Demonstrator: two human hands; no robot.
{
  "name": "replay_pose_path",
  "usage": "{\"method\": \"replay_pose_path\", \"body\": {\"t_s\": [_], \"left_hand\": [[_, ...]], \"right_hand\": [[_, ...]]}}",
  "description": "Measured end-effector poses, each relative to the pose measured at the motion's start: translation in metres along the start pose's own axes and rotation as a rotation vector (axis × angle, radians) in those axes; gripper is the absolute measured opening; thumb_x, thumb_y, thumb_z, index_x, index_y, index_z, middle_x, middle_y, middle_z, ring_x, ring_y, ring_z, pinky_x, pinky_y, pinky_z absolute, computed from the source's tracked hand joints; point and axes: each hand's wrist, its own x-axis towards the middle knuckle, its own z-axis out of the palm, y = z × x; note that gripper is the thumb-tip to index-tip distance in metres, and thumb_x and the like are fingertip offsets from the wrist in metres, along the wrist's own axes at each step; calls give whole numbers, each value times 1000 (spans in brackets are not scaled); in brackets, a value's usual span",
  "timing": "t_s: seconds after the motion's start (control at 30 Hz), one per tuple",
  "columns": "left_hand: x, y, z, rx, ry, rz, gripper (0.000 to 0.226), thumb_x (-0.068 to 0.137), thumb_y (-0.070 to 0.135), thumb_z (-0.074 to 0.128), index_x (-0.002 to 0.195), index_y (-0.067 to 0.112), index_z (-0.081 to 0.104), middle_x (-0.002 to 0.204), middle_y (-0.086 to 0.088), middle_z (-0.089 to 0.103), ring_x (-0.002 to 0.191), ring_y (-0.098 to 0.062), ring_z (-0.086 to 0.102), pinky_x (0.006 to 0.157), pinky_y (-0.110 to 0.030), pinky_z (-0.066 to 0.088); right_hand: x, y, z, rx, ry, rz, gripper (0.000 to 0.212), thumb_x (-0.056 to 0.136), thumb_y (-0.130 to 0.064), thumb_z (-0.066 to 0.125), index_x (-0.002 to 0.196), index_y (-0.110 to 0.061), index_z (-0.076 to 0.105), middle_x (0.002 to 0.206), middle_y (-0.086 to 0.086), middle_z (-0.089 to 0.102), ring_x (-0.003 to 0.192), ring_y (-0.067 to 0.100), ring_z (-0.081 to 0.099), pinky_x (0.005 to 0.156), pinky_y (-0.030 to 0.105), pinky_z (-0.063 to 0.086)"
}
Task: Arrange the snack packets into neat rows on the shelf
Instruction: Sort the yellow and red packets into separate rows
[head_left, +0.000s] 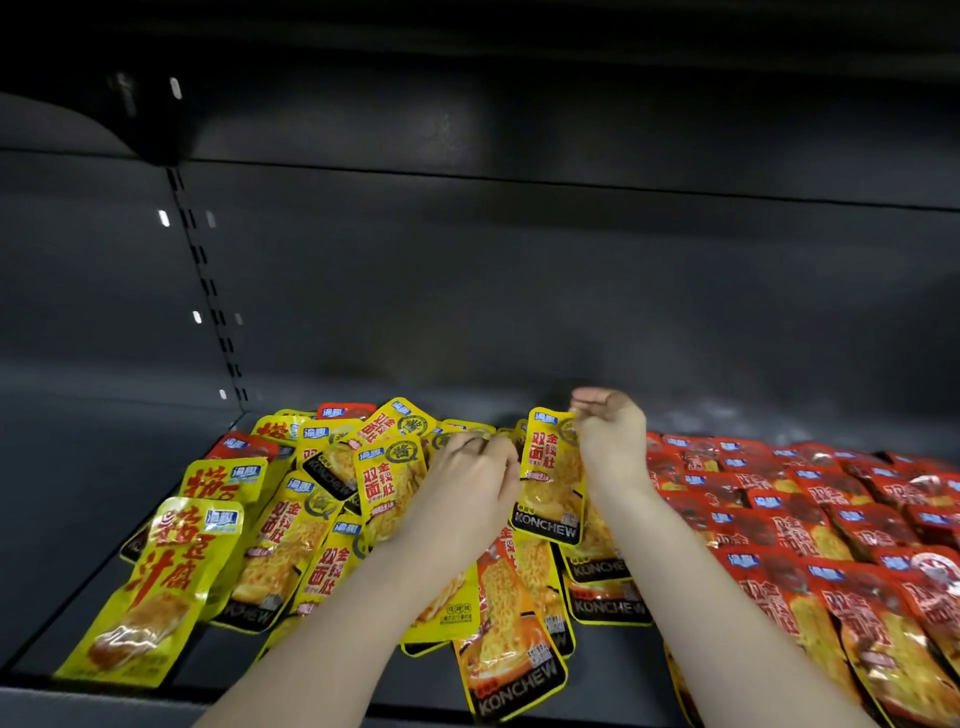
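A loose heap of yellow snack packets (291, 525) covers the left and middle of the dark shelf (104, 525). Red snack packets (810, 519) lie in overlapping rows on the right. My right hand (610, 436) pinches the top corner of one yellow packet (551, 475) and holds it upright above the heap. My left hand (470, 480) reaches into the middle of the heap with curled fingers on the packets there; what it holds is hidden by the hand itself.
A dark back wall rises behind the packets, and a slotted upright post (208, 280) runs up at the left. Another shelf hangs overhead. The shelf's front lip (156, 699) runs along the bottom edge. Bare shelf shows behind the heap and at the far left.
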Motion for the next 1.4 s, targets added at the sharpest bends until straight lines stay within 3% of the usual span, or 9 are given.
{"method": "replay_pose_path", "body": {"t_s": [0.17,0.4,0.53,0.63,0.77,0.87,1.0,1.17,1.4], "left_hand": [[9,13,-2,-25,-48,-83,29,96,31,45,118,13,53,109,-7,65,116,-24,44,93,-28,30],[30,19,-1,-104,-121,-272,32,86,22,57,114,6,53,104,-15,64,108,-33,53,88,-34,33],[38,20,1,-334,-128,-395,15,77,15,64,81,3,56,73,-18,58,79,-38,56,57,-37,32],[36,17,0,-483,-53,-436,31,78,12,66,59,10,42,52,-6,42,50,-21,34,45,-24,23],[30,10,-3,-675,2,-406,9,83,11,66,78,4,69,75,-14,69,68,-16,55,67,-31,46],[26,10,-12,-781,78,-376,19,86,5,64,72,17,60,61,9,60,58,1,53,62,-19,44],[22,7,-21,-821,177,-246,7,89,2,57,88,8,55,82,-18,60,75,-24,56,73,-37,47],[14,12,-21,-889,67,-177,22,90,1,55,89,22,49,81,6,58,75,0,55,72,-20,44],[7,7,-22,-844,-39,-191,29,82,7,67,106,15,52,93,-2,66,84,-11,62,76,-29,50]], "right_hand": [[-2,18,13,-388,-135,-127,34,78,13,49,105,-6,59,109,11,60,104,23,56,87,25,42],[-9,20,14,-508,-197,-179,33,81,10,45,106,-5,61,111,10,63,111,25,52,81,18,32],[-10,15,14,-278,-193,-60,37,78,16,39,99,-6,60,107,12,63,107,25,58,88,26,45],[-11,8,11,-195,-194,-27,33,83,12,41,103,-7,59,105,11,61,103,22,59,83,25,45],[-11,-2,7,-143,-152,-27,32,87,-1,53,118,-8,54,113,7,58,110,21,57,92,28,45],[-14,-11,4,-86,-162,-36,36,89,-17,58,124,-15,48,121,6,56,111,21,56,98,40,46],[-33,-31,-5,11,-278,-137,19,92,-27,56,110,-20,54,103,-1,64,94,12,62,81,31,51],[-51,-40,-11,22,-311,-248,13,92,-29,56,100,-19,59,95,-2,67,86,8,64,76,25,50],[-48,-53,-18,-157,-531,-162,21,86,-25,65,105,-16,62,89,-3,68,78,8,63,70,23,50]]}}
